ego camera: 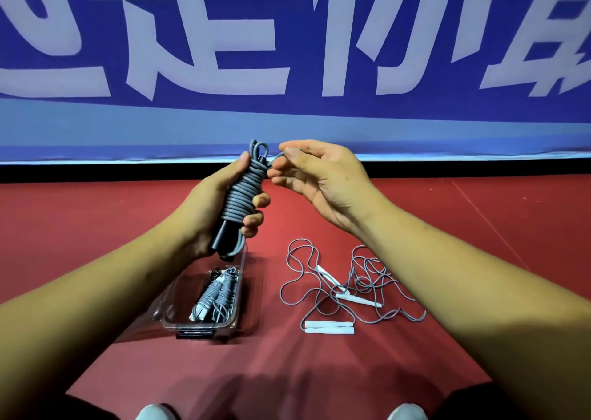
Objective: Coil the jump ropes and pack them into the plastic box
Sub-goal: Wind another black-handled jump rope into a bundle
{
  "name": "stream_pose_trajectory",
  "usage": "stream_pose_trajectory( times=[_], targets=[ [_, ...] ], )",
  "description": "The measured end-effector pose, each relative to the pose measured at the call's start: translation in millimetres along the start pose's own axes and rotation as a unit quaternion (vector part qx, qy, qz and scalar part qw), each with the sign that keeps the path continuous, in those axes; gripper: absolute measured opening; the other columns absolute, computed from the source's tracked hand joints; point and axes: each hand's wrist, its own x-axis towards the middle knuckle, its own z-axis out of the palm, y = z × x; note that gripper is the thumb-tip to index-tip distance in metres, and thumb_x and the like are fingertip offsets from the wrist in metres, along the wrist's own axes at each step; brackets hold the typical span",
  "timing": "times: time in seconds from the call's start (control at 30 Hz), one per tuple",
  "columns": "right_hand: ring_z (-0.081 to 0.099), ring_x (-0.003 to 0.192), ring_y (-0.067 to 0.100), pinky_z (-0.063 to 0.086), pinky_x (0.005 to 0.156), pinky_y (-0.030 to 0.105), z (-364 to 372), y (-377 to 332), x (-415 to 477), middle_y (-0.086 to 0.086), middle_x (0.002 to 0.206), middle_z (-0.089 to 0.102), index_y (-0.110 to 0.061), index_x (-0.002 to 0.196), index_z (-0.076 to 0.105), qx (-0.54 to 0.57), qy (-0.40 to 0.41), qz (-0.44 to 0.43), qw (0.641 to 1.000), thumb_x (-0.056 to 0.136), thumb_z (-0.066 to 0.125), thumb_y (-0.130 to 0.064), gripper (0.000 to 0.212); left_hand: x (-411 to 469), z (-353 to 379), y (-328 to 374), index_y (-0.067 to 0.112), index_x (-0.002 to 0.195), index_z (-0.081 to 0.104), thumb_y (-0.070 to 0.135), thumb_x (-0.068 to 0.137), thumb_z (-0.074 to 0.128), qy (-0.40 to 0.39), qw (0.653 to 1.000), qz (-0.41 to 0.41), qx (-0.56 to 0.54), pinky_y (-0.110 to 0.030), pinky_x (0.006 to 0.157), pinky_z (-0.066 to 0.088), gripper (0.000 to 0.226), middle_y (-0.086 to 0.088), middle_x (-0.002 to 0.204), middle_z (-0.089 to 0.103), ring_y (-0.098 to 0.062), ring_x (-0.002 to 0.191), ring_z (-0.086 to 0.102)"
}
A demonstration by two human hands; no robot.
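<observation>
Bright even light, soft shadows below, wide-angle bending at edges.

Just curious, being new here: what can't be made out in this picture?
Head view:
The left hand and its bundle cover the box's far end, so the coils inside can't be counted.
The loose ropes are tangled; which cord joins which handles is unclear.
The bundle's free end hides behind the right hand.
The banner lettering is cut off by the edges.

red floor (319,371) | clear plastic box (200,326) left | loose jump ropes (358,298) right, just beside
</observation>
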Motion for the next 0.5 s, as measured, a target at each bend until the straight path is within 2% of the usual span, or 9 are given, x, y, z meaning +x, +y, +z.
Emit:
stream_pose_trajectory(
  times=[0.07, 0.13, 0.17, 0.23, 0.37, 0.43, 0.5],
  targets=[
    [0.062, 0.061, 0.020, 0.054, 0.061, 0.026, -2, 0, 3, 0.011, 0.070, 0.059, 0.006, 0.098, 0.064, -0.109, 0.046, -0.029, 0.993, 0.095, 0.058, -0.006, 0.014, 1, -1, -1, 0.025, 0.094, 0.062, 0.055, 0.093, 0.042, -0.003, 1.000, -0.007, 0.000, -0.018, 0.039, 0.032, 0.036, -0.003, 0.064, 0.045, -0.015, 0.040, 0.039],
    [0.054, 0.054, 0.016, 0.047, 0.053, 0.024, -8, 1, 5, 0.005, 0.061, 0.057, -0.003, 0.083, 0.071, -0.296, 0.099, -0.073, 0.947, 0.092, 0.065, -0.020, 0.020, 0, -3, -3, 0.026, 0.097, 0.063, 0.055, 0.093, 0.042, -0.005, 1.000, -0.021, 0.004, -0.018, 0.039, 0.032, 0.035, -0.003, 0.064, 0.044, -0.015, 0.040, 0.039],
    [0.052, 0.054, 0.016, 0.045, 0.052, 0.026, -10, 1, 5, 0.005, 0.060, 0.058, -0.004, 0.079, 0.073, -0.342, 0.105, -0.088, 0.930, 0.091, 0.067, -0.024, 0.024, 1, -4, -5, 0.027, 0.100, 0.063, 0.054, 0.093, 0.043, -0.010, 1.000, -0.026, 0.007, -0.019, 0.040, 0.032, 0.035, -0.003, 0.064, 0.044, -0.016, 0.040, 0.039],
    [0.055, 0.058, 0.019, 0.046, 0.053, 0.027, -11, 3, 5, 0.008, 0.067, 0.064, 0.001, 0.080, 0.072, -0.316, 0.094, -0.083, 0.940, 0.090, 0.068, -0.023, 0.026, 1, -4, -7, 0.029, 0.101, 0.065, 0.054, 0.092, 0.044, -0.016, 0.999, -0.035, 0.013, -0.019, 0.040, 0.031, 0.034, -0.004, 0.064, 0.044, -0.016, 0.040, 0.040],
    [0.059, 0.064, 0.021, 0.053, 0.061, 0.023, -8, 5, 7, 0.019, 0.085, 0.063, 0.017, 0.101, 0.064, -0.140, 0.035, -0.025, 0.989, 0.092, 0.062, -0.005, 0.024, 2, -6, -3, 0.027, 0.092, 0.067, 0.054, 0.093, 0.043, -0.007, 0.999, -0.051, -0.010, -0.018, 0.040, 0.032, 0.036, -0.003, 0.064, 0.043, -0.015, 0.040, 0.039],
    [0.062, 0.068, 0.019, 0.055, 0.072, 0.024, -9, 4, 8, 0.023, 0.096, 0.063, 0.015, 0.101, 0.063, -0.108, 0.000, -0.017, 0.994, 0.092, 0.057, 0.002, 0.017, 3, -7, 0, 0.029, 0.098, 0.068, 0.054, 0.094, 0.041, -0.006, 0.999, -0.048, -0.017, -0.018, 0.040, 0.032, 0.037, -0.003, 0.064, 0.043, -0.015, 0.040, 0.039],
    [0.063, 0.068, 0.019, 0.056, 0.076, 0.025, -10, 5, 7, 0.022, 0.098, 0.064, 0.008, 0.097, 0.063, -0.099, -0.006, -0.024, 0.995, 0.092, 0.054, 0.007, 0.011, 2, -8, 1, 0.031, 0.098, 0.071, 0.054, 0.095, 0.041, -0.010, 0.999, -0.046, -0.013, -0.019, 0.041, 0.031, 0.038, -0.002, 0.064, 0.043, -0.015, 0.040, 0.039]
  ],
)
